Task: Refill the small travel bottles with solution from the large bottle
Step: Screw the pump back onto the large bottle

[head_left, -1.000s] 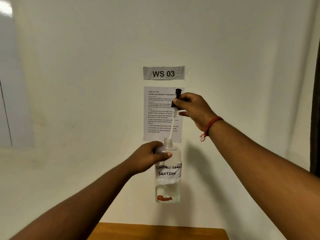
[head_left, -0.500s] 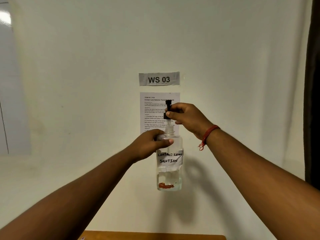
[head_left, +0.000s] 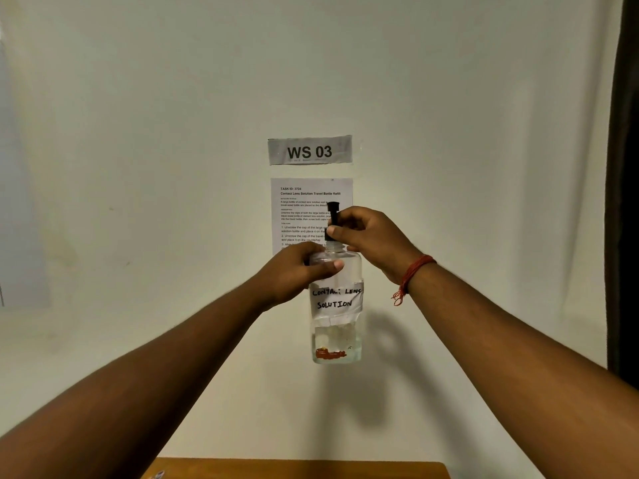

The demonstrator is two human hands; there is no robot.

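The large clear bottle (head_left: 337,323), labelled "Contact Lens Solution", is held upright in the air in front of the wall. A little liquid sits in its lower part. My left hand (head_left: 297,271) grips the bottle's shoulder from the left. My right hand (head_left: 370,236) pinches the black pump cap (head_left: 333,216), which sits down on the bottle's neck. No small travel bottle is in view.
A wooden table edge (head_left: 301,468) shows at the bottom. On the wall behind hang a "WS 03" sign (head_left: 309,150) and a printed task sheet (head_left: 304,209). A dark curtain (head_left: 622,202) runs down the right side.
My right hand has lowered the pump cap and its tube down into the bottle until the cap sits on the neck. The left hand kept its grip on the bottle.
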